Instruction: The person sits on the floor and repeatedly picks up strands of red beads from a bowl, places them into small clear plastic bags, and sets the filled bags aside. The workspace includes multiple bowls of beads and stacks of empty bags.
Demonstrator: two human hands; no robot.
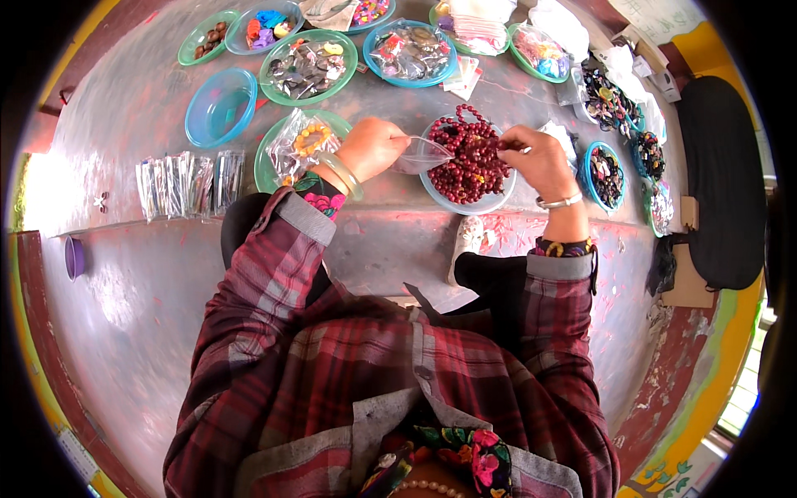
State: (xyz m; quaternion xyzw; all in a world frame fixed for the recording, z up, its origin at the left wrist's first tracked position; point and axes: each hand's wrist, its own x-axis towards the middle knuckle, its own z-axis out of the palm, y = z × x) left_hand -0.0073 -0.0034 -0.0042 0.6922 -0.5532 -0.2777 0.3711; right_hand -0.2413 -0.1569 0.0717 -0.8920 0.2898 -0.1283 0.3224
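My left hand [371,149] is closed on the edge of a small clear plastic bag [427,153], which stretches over the left side of a pale bowl [491,202]. A heap of dark red bead bracelets [469,166] fills that bowl. At the heap's right side, my right hand [535,159] has its fingers pinched together against the beads; what they grip is hidden. Beside my left wrist, a green plate [264,166] bears an amber bead bracelet [311,139] in clear wrapping.
An empty blue bowl [193,116] stands at the left, behind rows of thin packets [187,184]. Bowls of wrapped trinkets, such as a blue one [452,70], line the far side. More filled bowls [604,176] stand right. A purple cup [75,257] sits lower left.
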